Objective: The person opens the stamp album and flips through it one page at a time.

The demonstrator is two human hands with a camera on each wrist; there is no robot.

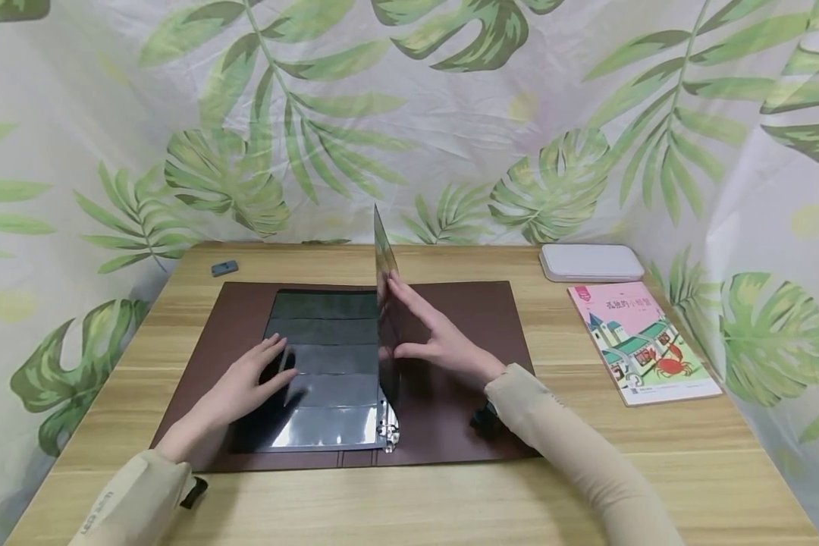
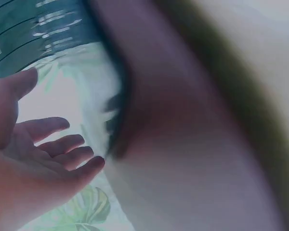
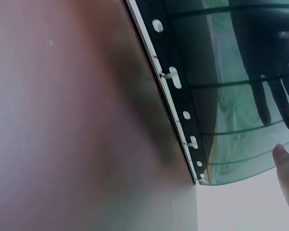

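Observation:
A brown ring binder (image 1: 464, 417) lies spread open on the wooden table. Dark pages with clear pockets (image 1: 334, 387) lie flat on its left side. One such page (image 1: 384, 262) stands nearly upright at the spine, where metal rings (image 1: 387, 434) show. My right hand (image 1: 444, 337) touches this page's right face with outstretched fingers; in the right wrist view the page (image 3: 221, 110) reflects the hand. At the outer edge of the flat pages is my left hand (image 1: 246, 383), its fingers loosely spread and holding nothing. Whether it touches the pages I cannot tell.
To the right lies a pink picture book (image 1: 644, 341) with a red crab on its cover. Behind it is a white case (image 1: 590, 262). A small grey-blue object (image 1: 224, 268) sits at the back left of the table (image 1: 409, 504). Leaf-patterned cloth (image 1: 450, 129) hangs behind.

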